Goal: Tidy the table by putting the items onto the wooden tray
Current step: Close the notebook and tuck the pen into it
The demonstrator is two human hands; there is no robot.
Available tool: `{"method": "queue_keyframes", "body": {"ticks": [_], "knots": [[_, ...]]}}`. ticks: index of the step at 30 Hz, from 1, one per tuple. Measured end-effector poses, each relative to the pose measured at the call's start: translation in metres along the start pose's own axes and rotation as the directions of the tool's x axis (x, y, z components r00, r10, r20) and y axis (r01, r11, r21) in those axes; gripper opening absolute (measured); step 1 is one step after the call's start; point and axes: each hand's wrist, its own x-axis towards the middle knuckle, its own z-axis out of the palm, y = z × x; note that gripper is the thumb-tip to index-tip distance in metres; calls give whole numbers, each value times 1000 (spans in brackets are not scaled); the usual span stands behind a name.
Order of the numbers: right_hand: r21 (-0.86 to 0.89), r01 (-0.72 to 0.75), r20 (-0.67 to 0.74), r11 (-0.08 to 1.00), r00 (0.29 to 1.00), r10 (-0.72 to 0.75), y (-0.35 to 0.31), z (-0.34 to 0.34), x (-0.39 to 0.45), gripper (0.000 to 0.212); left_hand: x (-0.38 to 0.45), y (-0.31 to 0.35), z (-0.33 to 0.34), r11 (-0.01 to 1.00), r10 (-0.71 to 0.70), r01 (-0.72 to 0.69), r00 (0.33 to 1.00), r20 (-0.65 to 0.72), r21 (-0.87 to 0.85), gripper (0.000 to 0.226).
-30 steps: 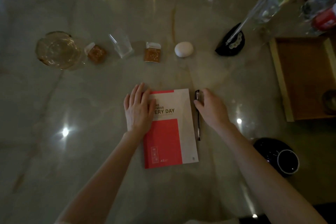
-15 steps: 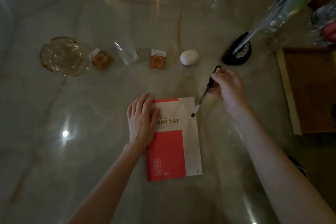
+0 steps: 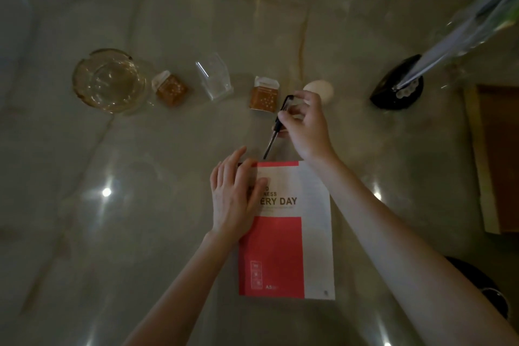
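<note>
A red and white notebook (image 3: 292,233) lies flat on the marble table near me. My left hand (image 3: 234,196) rests flat on its upper left corner, fingers apart. Just beyond the notebook's top edge, my right hand (image 3: 304,123) holds a black pen (image 3: 276,128) tilted, tip pointing down toward the notebook. The wooden tray (image 3: 483,160) shows at the right edge, partly cut off. Behind, in a row, stand a glass ashtray (image 3: 109,80), two small orange boxes (image 3: 170,88) (image 3: 264,95), a clear glass (image 3: 214,76) and a white egg (image 3: 320,88), half hidden by my right hand.
A black holder (image 3: 397,88) with a long clear wrapped object leaning out of it stands at the back right, near the tray. A dark round dish (image 3: 483,284) sits at the lower right behind my right forearm. The table's far edge runs along the top.
My right hand picked the pen up from beside the notebook, then carried it left over the notebook's top edge. The left hand has stayed on the notebook.
</note>
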Motion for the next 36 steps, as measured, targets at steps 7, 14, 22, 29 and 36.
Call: {"method": "queue_keyframes", "body": {"ticks": [7,14,22,29,36], "knots": [[-136,3,229,991,973,28,9,16,-4,32,0,0,1,1000,-3,3,1000,-14,14,35],[-280,73,358,957,933,34,14,18,-4,30,-1,-2,2,998,-24,22,999,25,63,41],[-336,122,341,934,940,0,13,20,-7,34,-34,15,-7,984,-162,162,987,4,70,54],[-401,22,322,916,939,119,5,20,-14,33,-71,19,8,976,-191,171,969,154,136,75],[-409,-35,340,912,922,188,4,19,-17,28,-71,19,7,976,-198,182,970,142,117,76]]}}
